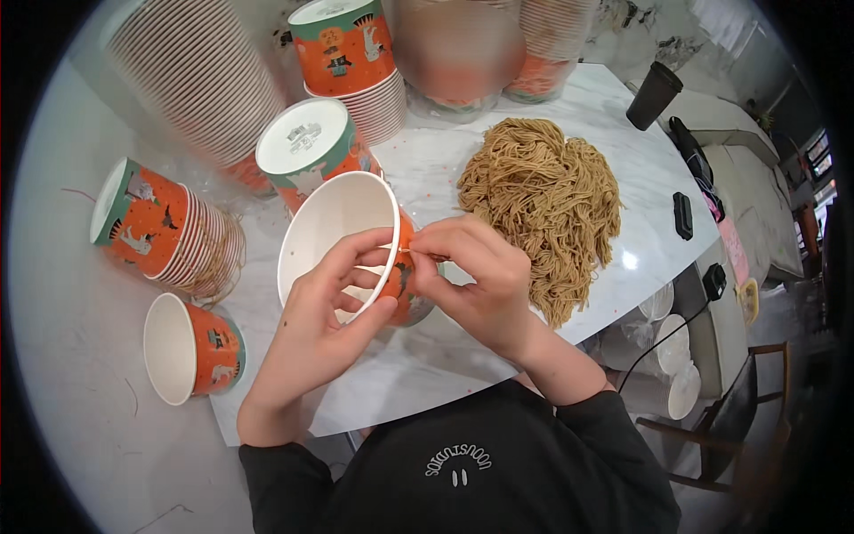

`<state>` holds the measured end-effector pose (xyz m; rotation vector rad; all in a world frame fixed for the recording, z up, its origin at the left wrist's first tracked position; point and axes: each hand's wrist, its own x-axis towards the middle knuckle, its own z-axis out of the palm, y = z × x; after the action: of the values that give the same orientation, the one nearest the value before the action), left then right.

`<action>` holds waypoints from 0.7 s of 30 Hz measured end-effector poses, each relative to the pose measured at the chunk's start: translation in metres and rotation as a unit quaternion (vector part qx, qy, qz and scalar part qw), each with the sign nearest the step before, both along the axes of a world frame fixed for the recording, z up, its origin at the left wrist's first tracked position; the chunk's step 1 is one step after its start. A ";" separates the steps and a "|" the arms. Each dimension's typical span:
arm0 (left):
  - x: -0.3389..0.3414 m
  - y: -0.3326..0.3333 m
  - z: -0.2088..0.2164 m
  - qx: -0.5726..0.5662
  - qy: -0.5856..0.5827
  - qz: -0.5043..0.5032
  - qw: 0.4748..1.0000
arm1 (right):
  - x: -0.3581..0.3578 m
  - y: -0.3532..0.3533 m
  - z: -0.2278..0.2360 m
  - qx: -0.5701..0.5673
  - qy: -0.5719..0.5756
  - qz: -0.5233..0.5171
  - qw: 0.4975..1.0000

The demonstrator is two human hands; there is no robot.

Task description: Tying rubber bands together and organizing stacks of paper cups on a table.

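Observation:
A white-lined orange paper tub (pixel 334 214) is tilted on its side in front of me, its mouth facing left. My left hand (pixel 311 325) grips its rim, fingers inside and thumb outside. Against the tub's outer wall, my right hand (pixel 476 280) is closed in a pinch. What sits between those fingertips is too small to make out, though a thin brownish bit shows beside them. Just past my right hand lies a big heap of tan cords (pixel 543 205). An upside-down orange and green tub (pixel 307 138) stands directly behind the held one.
Tall nested stacks of tubs (pixel 200 76) line the back of the marble-patterned table (pixel 640 178). At left lie a tub stack with cords draped over it (pixel 169 227) and a single tub (pixel 173 347). A black cup (pixel 654 96) and a small black device (pixel 682 215) are at right.

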<state>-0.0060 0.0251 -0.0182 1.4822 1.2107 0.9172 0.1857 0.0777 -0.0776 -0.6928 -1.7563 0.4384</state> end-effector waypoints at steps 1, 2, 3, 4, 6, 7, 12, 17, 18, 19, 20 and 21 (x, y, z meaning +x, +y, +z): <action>-0.001 -0.001 0.000 0.002 0.006 -0.005 1.000 | -0.001 -0.001 0.001 0.000 0.000 0.002 1.000; -0.002 -0.002 0.001 0.002 0.007 -0.002 1.000 | -0.002 -0.001 0.002 0.004 -0.003 -0.002 1.000; -0.003 -0.003 0.001 0.002 0.003 -0.001 1.000 | -0.003 -0.002 0.003 0.008 -0.007 -0.005 1.000; -0.004 -0.001 0.000 0.002 -0.003 -0.005 1.000 | -0.003 -0.001 0.002 0.007 -0.008 -0.006 1.000; -0.003 0.001 -0.001 -0.004 -0.011 -0.008 1.000 | -0.003 0.000 0.001 0.007 -0.013 -0.009 1.000; -0.003 0.001 0.001 -0.009 -0.017 -0.008 1.000 | -0.003 0.000 0.001 0.006 -0.013 -0.009 1.000; -0.009 0.004 0.002 -0.053 -0.087 -0.026 0.994 | -0.005 -0.002 0.003 0.004 -0.029 -0.005 1.000; -0.024 0.022 -0.017 -0.064 -0.126 -0.017 0.990 | -0.007 -0.001 -0.003 -0.019 -0.018 0.042 0.999; -0.021 0.021 -0.016 -0.064 -0.126 -0.015 0.990 | -0.007 0.000 -0.004 -0.026 -0.013 0.060 0.998; -0.019 0.019 -0.016 -0.053 -0.093 0.001 0.994 | -0.008 0.000 -0.004 -0.026 -0.013 0.061 0.998; -0.017 0.018 -0.017 -0.042 -0.059 0.016 0.997 | -0.008 0.000 -0.004 -0.027 -0.017 0.070 0.997; -0.017 0.018 -0.018 -0.042 -0.059 0.017 0.997 | -0.008 0.001 -0.004 -0.028 -0.021 0.078 0.996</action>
<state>-0.0231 0.0430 -0.0364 1.3256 1.1767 0.9530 0.1774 0.0785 -0.0812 -0.6107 -1.8519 0.5858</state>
